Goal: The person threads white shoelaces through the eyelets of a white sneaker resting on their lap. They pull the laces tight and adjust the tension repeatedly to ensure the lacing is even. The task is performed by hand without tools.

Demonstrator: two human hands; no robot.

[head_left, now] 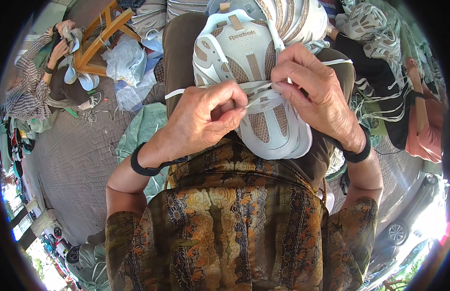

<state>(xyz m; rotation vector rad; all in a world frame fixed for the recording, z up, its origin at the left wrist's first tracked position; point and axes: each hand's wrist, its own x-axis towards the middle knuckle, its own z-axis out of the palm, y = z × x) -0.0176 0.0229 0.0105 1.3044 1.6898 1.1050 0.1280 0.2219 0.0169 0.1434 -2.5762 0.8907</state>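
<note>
Patterned shirt (pixel 234 228) nearest | left hand (pixel 205 116) pinches white lace (pixel 256 103) | right hand (pixel 314 92) pinches lace on sneaker (pixel 249 63)

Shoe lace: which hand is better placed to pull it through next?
Left, probably. The left hand already pinches the lace end at its fingertips over the shoe. The right hand presses on the shoe's side, steadying it.

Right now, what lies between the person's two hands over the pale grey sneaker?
In the head view, a flat white lace stretches between the left hand and right hand, pinched by both hands' fingers across the pale grey-and-tan mesh sneaker.
</note>
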